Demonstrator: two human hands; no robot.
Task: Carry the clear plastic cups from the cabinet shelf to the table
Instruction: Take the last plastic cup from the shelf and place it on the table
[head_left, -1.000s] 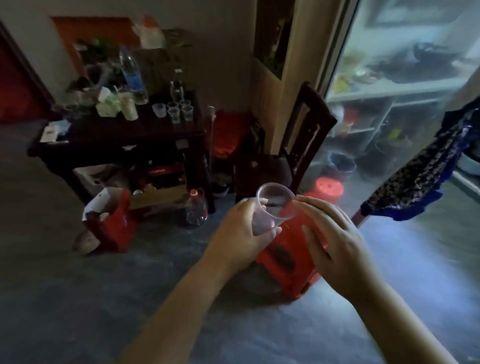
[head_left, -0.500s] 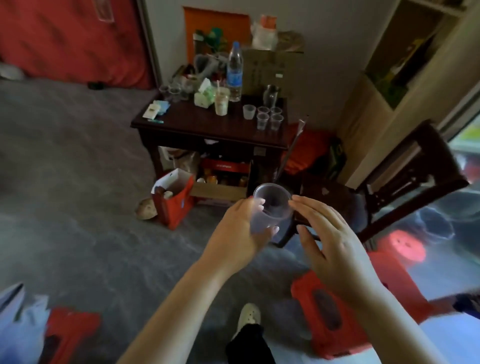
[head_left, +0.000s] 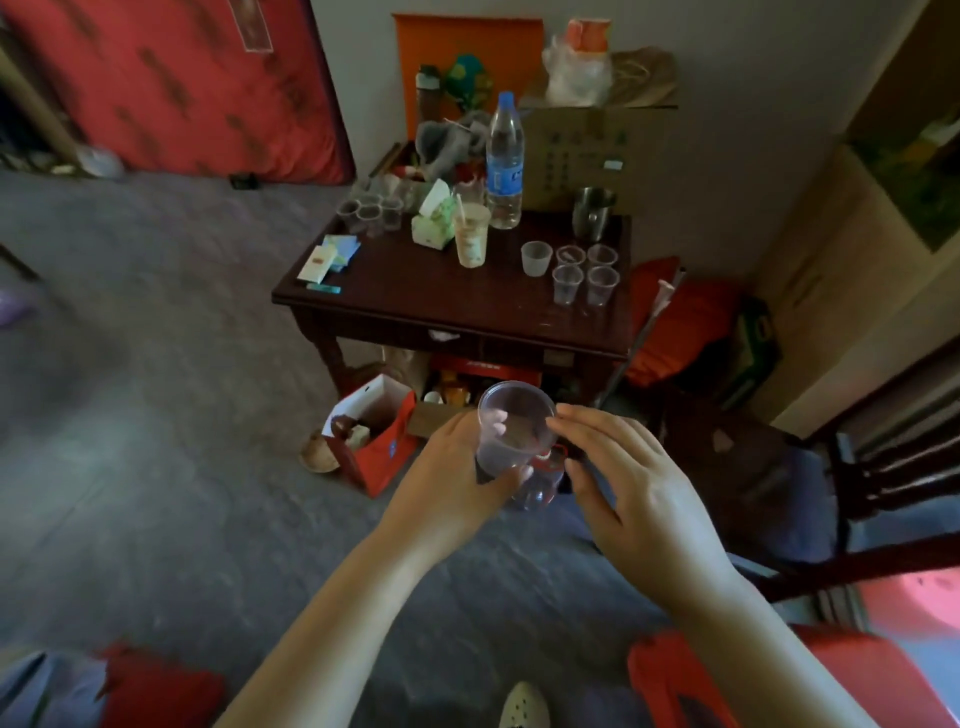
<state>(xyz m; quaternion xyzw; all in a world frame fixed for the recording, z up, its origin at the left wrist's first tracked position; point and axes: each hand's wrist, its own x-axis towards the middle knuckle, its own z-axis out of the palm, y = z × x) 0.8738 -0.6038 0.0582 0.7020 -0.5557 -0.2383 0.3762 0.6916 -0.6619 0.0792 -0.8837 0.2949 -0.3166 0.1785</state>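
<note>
My left hand (head_left: 447, 488) grips a clear plastic cup (head_left: 511, 431), held upright in front of me above the floor. My right hand (head_left: 631, 488) hovers beside the cup with fingers spread, its fingertips at the rim. Ahead stands a dark wooden table (head_left: 415, 296). Several clear cups (head_left: 584, 278) are grouped near the table's right edge, with a whitish cup (head_left: 536, 257) just left of them. More small cups (head_left: 370, 213) sit at the table's back left.
On the table are a water bottle (head_left: 504, 161), a drink cup with a straw (head_left: 471, 234), a tissue pack (head_left: 434, 223) and a metal cup (head_left: 592, 208). A red box (head_left: 382, 441) lies on the floor below. A dark chair (head_left: 852, 467) and a red stool (head_left: 691, 680) stand at right.
The view has swung left and closer, bringing the table nearer and more centred. My hands keep the same hold around the cup.
</note>
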